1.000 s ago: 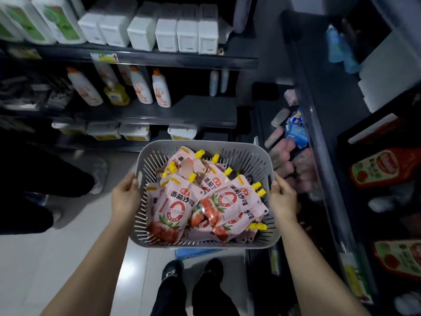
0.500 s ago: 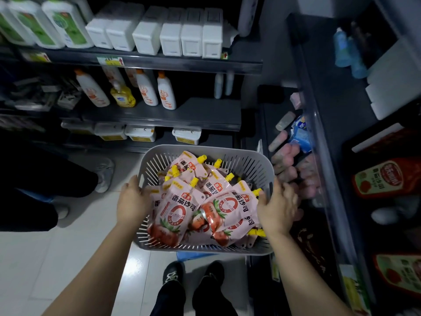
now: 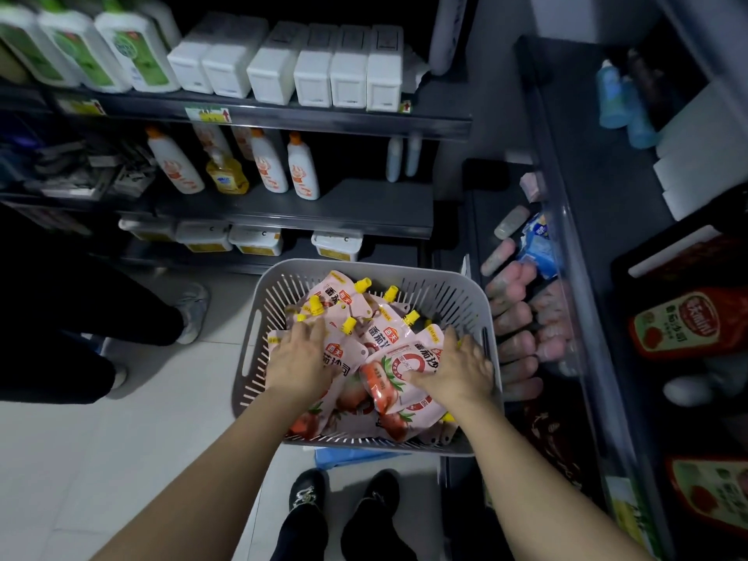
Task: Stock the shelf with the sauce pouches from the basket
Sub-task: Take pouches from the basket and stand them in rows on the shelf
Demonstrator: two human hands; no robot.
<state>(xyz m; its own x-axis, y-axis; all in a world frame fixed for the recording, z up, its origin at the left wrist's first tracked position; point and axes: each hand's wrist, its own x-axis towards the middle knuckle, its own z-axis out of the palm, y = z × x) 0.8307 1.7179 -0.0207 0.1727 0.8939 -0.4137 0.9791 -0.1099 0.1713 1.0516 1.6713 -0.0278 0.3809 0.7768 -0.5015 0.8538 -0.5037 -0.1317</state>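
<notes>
Dim shelving at 12 o'clock is being blurred; pink yellow-capped sauce pouches [image 3: 404,382] in the grey slotted plastic basket [image 3: 259,330] are being pressed under the spread left hand [image 3: 297,364] and right hand [image 3: 455,370]; whether anything is gripped cannot be told.

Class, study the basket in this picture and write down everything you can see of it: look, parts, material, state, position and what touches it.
The basket is pale grey, seemingly plastic, rectangular with rounded corners, its walls cut with thin vertical slots and a handle opening in its left side. It sits level in front of the person, above the tiled floor; what supports it is hidden. It is heaped with pink sauce pouches with yellow caps. The left hand and the right hand reach inside, pressing on pouches, not gripping the rim.
</notes>
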